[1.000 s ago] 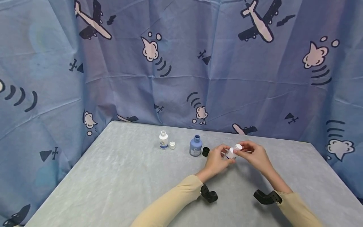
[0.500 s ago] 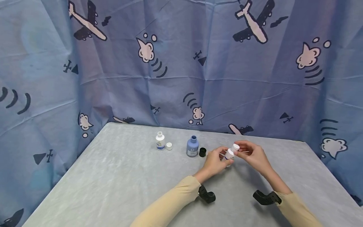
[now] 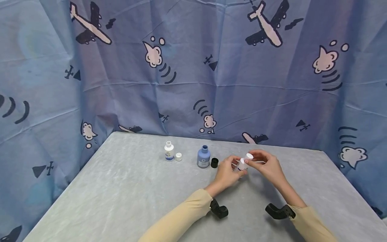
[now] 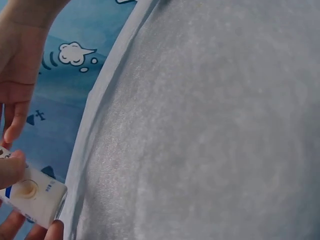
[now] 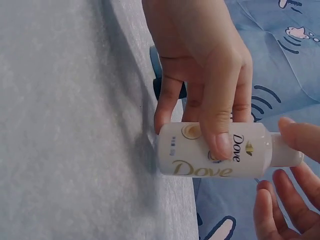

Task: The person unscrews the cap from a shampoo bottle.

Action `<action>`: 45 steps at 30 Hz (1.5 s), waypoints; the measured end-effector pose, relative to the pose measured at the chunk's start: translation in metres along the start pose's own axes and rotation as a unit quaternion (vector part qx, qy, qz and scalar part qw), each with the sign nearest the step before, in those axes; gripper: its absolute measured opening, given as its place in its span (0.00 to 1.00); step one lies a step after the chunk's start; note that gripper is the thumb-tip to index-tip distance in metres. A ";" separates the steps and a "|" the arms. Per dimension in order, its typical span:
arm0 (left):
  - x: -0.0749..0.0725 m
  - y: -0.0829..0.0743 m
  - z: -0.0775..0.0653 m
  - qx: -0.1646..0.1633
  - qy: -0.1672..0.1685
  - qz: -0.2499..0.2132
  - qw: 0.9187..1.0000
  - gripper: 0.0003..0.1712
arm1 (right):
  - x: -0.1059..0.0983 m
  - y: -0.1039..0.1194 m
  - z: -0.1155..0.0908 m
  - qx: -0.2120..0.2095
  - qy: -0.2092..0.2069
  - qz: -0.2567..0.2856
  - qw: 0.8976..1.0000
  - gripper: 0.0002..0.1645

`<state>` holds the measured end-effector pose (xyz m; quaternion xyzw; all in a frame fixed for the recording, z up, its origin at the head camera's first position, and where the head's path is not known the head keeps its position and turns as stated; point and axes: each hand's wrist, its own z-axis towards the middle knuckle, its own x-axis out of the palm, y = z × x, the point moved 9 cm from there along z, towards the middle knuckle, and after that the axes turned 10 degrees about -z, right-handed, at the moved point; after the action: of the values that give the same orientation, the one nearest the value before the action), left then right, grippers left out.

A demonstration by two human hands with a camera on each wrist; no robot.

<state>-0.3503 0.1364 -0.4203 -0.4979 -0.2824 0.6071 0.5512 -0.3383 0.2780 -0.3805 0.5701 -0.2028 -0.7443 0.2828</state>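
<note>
In the head view, my left hand [image 3: 227,172] grips a small white Dove bottle [image 3: 242,164] around its body, tilted above the table. My right hand [image 3: 269,167] pinches the bottle's white cap [image 3: 249,156] between thumb and fingers. The right wrist view shows the cap [image 5: 286,151] at the bottle's neck and the left thumb [image 5: 220,142] pressed across the label. Only the base half of the bottle [image 4: 42,195] appears in the left wrist view. Whether the cap is loose on the neck cannot be told.
Left of the hands stand an uncapped blue bottle [image 3: 203,157] with a black cap [image 3: 214,163] beside it. Farther left is an uncapped white bottle [image 3: 169,152] with its white cap [image 3: 178,156]. A blue curtain [image 3: 187,67] hangs behind the grey table [image 3: 121,188].
The head view has shifted slightly, so everything appears a little farther left. Both hands stay on the bottle and cap; the right fingers and the bottle's tilt have changed slightly.
</note>
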 end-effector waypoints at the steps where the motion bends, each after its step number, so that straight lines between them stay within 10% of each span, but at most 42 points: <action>1: -0.001 -0.001 0.000 0.003 -0.002 0.002 1.000 0.25 | -0.001 0.000 0.000 0.002 -0.005 -0.002 1.000 0.29; 25: 0.001 -0.007 -0.001 0.028 0.007 0.017 0.999 0.24 | -0.002 0.014 -0.001 -0.073 -0.017 0.045 0.996 0.22; 36: 0.000 -0.003 0.000 0.005 -0.006 0.002 1.000 0.24 | -0.001 0.004 0.002 0.011 -0.013 -0.009 1.000 0.30; 45: 0.000 -0.004 0.001 0.008 0.000 -0.014 1.000 0.24 | -0.001 0.006 0.002 -0.012 -0.012 0.010 1.000 0.27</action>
<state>-0.3501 0.1373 -0.4163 -0.4896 -0.2843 0.6017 0.5634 -0.3392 0.2739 -0.3751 0.5555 -0.2025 -0.7508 0.2946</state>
